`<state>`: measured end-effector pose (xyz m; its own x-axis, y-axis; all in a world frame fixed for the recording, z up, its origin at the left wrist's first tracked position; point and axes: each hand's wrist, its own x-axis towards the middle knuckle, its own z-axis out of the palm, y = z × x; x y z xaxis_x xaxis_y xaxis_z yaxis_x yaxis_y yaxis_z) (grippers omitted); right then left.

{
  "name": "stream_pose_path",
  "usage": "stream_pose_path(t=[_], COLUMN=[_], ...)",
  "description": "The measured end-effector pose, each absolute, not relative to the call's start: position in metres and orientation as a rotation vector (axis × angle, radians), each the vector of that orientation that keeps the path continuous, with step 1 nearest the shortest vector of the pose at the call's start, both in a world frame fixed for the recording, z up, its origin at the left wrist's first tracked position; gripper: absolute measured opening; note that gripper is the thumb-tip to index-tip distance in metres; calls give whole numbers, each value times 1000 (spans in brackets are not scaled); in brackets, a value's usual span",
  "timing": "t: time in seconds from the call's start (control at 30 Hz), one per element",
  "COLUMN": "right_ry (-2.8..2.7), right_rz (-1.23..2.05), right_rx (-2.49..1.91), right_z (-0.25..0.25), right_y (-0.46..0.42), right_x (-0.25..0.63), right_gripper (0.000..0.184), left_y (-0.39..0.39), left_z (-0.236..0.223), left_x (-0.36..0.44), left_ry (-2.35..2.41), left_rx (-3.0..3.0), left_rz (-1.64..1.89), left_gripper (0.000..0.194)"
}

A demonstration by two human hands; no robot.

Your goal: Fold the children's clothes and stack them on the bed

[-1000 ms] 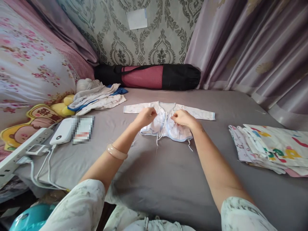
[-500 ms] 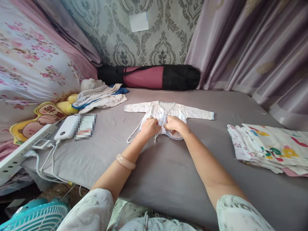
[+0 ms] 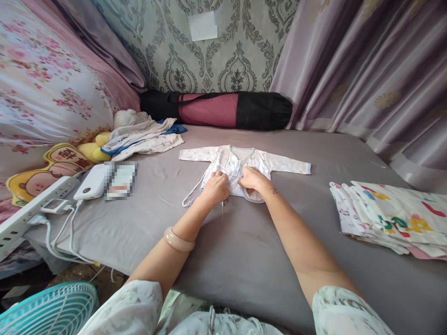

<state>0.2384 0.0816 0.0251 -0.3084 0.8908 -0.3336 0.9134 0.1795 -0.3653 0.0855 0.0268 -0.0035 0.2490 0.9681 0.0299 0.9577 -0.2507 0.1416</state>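
Observation:
A small white baby shirt with pale blue trim lies on the bed, sleeves spread to both sides. My left hand is closed on the left part of its front, fingers curled down into the cloth. Close beside it, my right hand is closed at the middle of the front, near the blue-edged opening. Whether the fingers pinch cloth or thin ties is hidden. A white tie loops out on the bed left of the shirt. Loose thread ends hang below my left hand.
Folded printed cloths are stacked at right. At left are a power strip, a white power bank, cables, a plush pillow and crumpled clothes. A rolled mat bag lies along the wall. A turquoise fan stands below.
Both hands have come down from above the shirt's upper front and moved closer together. A tie now loops out to the left. In the last half second the hands have barely moved.

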Motion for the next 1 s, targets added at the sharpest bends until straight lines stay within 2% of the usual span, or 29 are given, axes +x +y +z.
stream_pose_path(t=[0.1, 0.2, 0.43, 0.67, 0.87, 1.0], right_ry=[2288, 2204, 2276, 2304, 2260, 2193], right_rz=[-1069, -1270, -1212, -1374, -1545, -1804], right_rx=[1890, 1924, 2008, 2069, 2115, 2087], right_z=[18, 11, 1, 9, 26, 32], right_y=[90, 98, 108, 104, 100, 100], right_x=[244, 249, 258, 259, 262, 265], right_gripper=[6, 9, 7, 9, 13, 15], left_y=[27, 25, 33, 32, 32, 37], left_z=[-3, -3, -13, -8, 0, -2], left_x=[86, 87, 83, 87, 97, 98], left_ry=[1921, 1971, 1989, 2062, 1968, 1890], left_rx=[2330, 2280, 2243, 2228, 2091, 2016], left_rz=[248, 333, 469, 825, 755, 734], left_gripper=[27, 24, 24, 20, 18, 19])
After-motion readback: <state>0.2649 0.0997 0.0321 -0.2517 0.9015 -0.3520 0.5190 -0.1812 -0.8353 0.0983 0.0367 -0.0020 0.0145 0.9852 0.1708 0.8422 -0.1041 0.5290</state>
